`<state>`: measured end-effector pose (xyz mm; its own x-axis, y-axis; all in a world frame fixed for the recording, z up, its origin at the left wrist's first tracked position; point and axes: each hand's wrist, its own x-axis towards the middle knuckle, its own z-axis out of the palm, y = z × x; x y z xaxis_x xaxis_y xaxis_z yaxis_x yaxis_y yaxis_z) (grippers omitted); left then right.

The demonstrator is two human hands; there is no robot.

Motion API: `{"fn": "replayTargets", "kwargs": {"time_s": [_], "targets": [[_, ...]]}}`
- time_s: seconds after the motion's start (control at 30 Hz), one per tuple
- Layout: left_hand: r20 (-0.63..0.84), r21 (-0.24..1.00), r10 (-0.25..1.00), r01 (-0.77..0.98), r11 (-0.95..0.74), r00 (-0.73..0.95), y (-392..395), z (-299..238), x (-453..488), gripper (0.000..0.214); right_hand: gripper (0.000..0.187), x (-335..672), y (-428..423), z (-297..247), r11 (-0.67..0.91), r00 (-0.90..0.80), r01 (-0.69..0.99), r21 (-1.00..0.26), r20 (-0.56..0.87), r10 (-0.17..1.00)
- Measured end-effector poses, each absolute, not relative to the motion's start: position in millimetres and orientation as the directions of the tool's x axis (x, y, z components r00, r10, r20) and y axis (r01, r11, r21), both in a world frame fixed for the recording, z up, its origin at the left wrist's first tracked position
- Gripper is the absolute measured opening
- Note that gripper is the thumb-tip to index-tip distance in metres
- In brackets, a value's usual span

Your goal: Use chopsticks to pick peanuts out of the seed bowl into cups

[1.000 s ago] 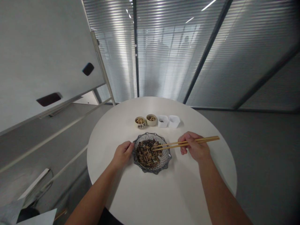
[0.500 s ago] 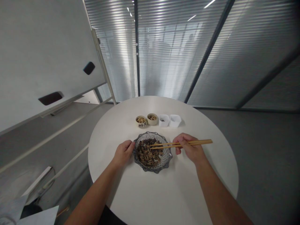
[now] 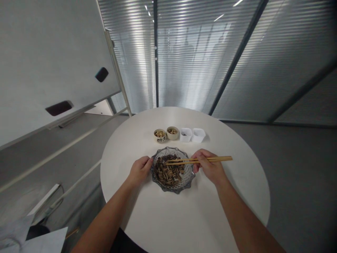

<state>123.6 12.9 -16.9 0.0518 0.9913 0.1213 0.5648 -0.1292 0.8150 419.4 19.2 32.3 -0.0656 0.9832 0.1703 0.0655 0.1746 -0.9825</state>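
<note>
A glass dish (image 3: 188,177) full of striped and dark seeds sits near the middle of a round white table (image 3: 184,218). My left hand (image 3: 140,170) rests against the dish's left rim, fingers curled on it. My right hand (image 3: 207,166) is closed on a pair of wooden chopsticks (image 3: 210,160). The chopstick tips reach over the far part of the seed pile.
Behind the dish stand two small round cups (image 3: 159,135) with nuts and two white square cups (image 3: 198,135), in a row. A whiteboard on a stand (image 3: 52,70) is at the left. Glass walls with blinds close the back. Papers lie at the bottom left.
My right hand has slid left toward the dish, and the chopstick tips have moved further over the seeds. My left hand stays on the rim.
</note>
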Motion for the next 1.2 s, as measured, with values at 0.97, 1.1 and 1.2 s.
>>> {"fn": "replayTargets", "kwargs": {"time_s": [0.97,1.1,1.2], "targets": [[0.125,0.809,0.991,0.573,-0.132,0.052,14,-19,123,0.045,0.045,408,36,25,0.163,0.266,-0.425,-0.890,0.049,0.963],[0.135,0.805,0.990,0.577,-0.137,0.046,14,-18,123,0.045,0.040,422,50,25,0.250,0.390,-0.469,-0.847,0.056,0.919],[0.138,0.802,0.989,0.580,-0.143,0.053,13,-17,123,0.044,0.043,434,63,25,0.387,0.536,-0.404,-0.829,0.128,0.834]]}}
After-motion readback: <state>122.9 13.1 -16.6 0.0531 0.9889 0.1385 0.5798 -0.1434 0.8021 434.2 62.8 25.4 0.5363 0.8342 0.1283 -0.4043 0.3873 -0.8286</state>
